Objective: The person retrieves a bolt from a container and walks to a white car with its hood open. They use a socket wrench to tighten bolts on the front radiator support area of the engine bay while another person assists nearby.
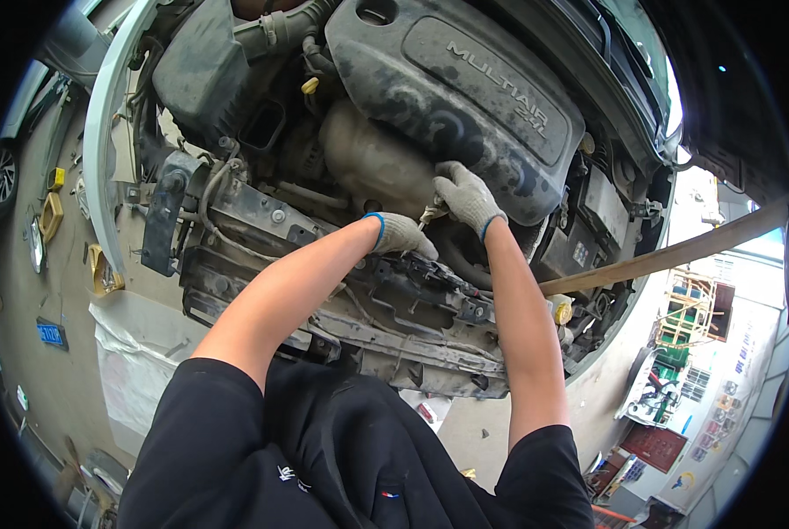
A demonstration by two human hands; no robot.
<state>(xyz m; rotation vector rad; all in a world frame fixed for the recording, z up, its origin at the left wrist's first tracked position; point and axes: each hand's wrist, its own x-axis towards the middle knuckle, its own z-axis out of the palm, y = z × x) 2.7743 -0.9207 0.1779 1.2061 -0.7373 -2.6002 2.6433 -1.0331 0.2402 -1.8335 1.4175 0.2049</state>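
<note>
In an open engine bay, both my hands wear grey knit work gloves with blue cuffs. My left hand (401, 236) is closed at the front crossbeam (249, 216), and its fingertips dip behind dark parts. Just to its right, my right hand (467, 197) has curled fingers beside the dusty metal heat shield (372, 159). Between the two hands shows a small light-coloured piece (430, 213), close to the right fingers; its kind cannot be made out. Behind them lies the black plastic engine cover (465, 84), worn and dirty.
A wooden bar (677, 262) slants up on the right. The battery (580, 242) sits right of the engine, a black air box (199, 75) at the left. Loose parts and a blue plate (52, 334) lie on the floor. A cluttered rack (685, 313) stands far right.
</note>
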